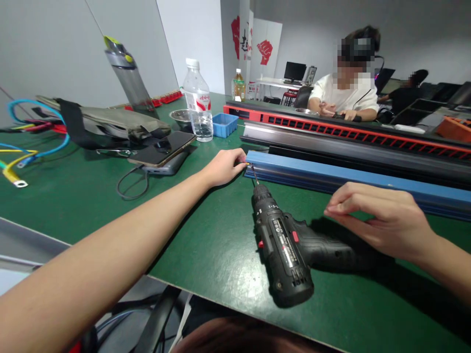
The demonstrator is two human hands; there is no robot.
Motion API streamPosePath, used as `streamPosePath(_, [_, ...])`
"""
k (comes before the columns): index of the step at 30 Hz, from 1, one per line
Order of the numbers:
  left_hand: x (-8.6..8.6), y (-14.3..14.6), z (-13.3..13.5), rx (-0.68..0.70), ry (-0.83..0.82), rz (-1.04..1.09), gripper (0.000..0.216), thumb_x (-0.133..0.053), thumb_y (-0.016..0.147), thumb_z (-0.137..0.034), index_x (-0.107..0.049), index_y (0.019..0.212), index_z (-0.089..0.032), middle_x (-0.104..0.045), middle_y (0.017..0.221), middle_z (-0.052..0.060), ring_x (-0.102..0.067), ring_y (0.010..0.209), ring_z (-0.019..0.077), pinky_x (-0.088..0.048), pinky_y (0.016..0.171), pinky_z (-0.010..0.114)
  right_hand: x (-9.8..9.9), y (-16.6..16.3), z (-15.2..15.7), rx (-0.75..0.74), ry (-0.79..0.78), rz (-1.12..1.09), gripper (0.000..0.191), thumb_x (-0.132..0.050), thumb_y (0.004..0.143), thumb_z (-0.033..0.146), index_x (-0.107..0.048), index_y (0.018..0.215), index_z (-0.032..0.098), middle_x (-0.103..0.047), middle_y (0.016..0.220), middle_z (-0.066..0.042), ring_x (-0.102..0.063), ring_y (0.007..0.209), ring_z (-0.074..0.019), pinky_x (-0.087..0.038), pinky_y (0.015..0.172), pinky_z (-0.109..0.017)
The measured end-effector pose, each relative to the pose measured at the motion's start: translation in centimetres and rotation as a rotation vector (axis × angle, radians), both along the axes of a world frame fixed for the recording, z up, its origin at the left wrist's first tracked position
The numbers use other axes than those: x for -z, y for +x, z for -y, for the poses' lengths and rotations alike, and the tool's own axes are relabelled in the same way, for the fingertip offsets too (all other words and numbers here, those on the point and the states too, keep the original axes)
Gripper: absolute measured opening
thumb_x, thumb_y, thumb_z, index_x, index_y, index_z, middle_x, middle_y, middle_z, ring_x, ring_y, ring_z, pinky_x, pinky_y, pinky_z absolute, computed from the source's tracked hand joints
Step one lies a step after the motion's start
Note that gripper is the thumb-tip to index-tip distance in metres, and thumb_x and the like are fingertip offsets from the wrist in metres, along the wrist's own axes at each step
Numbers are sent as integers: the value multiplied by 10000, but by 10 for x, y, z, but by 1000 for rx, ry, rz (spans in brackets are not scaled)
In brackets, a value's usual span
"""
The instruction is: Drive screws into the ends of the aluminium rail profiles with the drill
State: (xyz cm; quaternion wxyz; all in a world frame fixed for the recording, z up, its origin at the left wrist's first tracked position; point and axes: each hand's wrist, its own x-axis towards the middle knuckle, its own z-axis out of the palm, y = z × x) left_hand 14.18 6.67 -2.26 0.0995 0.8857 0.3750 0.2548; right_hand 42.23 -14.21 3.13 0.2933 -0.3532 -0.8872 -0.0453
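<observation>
My left hand reaches across the green table, its pinched fingertips touching the near end of a long blue rail, seemingly holding something small there that I cannot make out. A black cordless drill lies on its side between my hands, its bit pointing at that rail end. My right hand hovers above the drill's handle, close to the blue rail, fingers curled together with nothing visibly in them.
Behind the blue rail lie grey and red-black rails. At left are a phone on a power bank, a water bottle, a blue tray, a bag and coloured cables. A person sits across the table.
</observation>
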Motion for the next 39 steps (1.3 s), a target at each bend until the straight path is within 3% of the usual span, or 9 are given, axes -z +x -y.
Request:
streamPosePath(5, [1,0,-1,-3,0,4,126,-571,868,-268,-620,880,-153,-688,871,57,-614,792,187,-452,766,301,-9,-10,10,-102,-136,213,251,-500,1005,263,-591,787,177,-607,688,-36,-567,631,-140,-442,612,-281])
streamPosePath(7, [2,-1,-2,3,5,12,128,-569,869,-271,-621,881,-155,-690,868,53,-615,794,185,-456,770,299,-12,-11,15,-60,-220,316,326,-494,997,455,-635,943,166,-641,794,-72,-596,683,-172,-459,630,-308])
streamPosePath(9, [3,-1,-2,11,13,20,128,-567,870,-271,-621,886,-157,-692,866,51,-615,795,181,-460,773,296,-12,-13,21,12,-265,405,556,-566,907,618,-591,1218,158,-675,971,-119,-650,779,-218,-499,669,-340])
streamPosePath(11, [3,-1,-3,13,18,21,129,-569,870,-272,-621,890,-156,-694,866,52,-615,793,180,-463,774,296,-9,-16,27,73,-268,485,711,-645,853,610,-490,1375,153,-687,1050,-140,-682,802,-243,-522,672,-357])
streamPosePath(16, [3,-1,-2,6,21,15,130,-568,874,-271,-622,887,-153,-693,867,55,-620,790,186,-466,772,303,7,-25,31,155,-198,539,517,-639,904,409,-504,1328,145,-717,933,-101,-694,705,-236,-494,585,-333])
streamPosePath(25, [2,1,-1,-10,7,8,102,-574,867,-236,-628,886,-152,-690,859,57,-624,798,185,-458,778,299,16,-29,23,152,-130,520,499,-572,947,411,-476,1355,140,-689,839,-61,-677,656,-222,-454,573,-326])
streamPosePath(39, [3,1,-2,16,36,11,96,-567,864,-240,-621,879,-161,-688,836,43,-616,764,170,-457,743,278,15,-28,21,158,-174,513,503,-566,945,412,-491,1366,146,-705,900,-82,-693,705,-230,-468,600,-327])
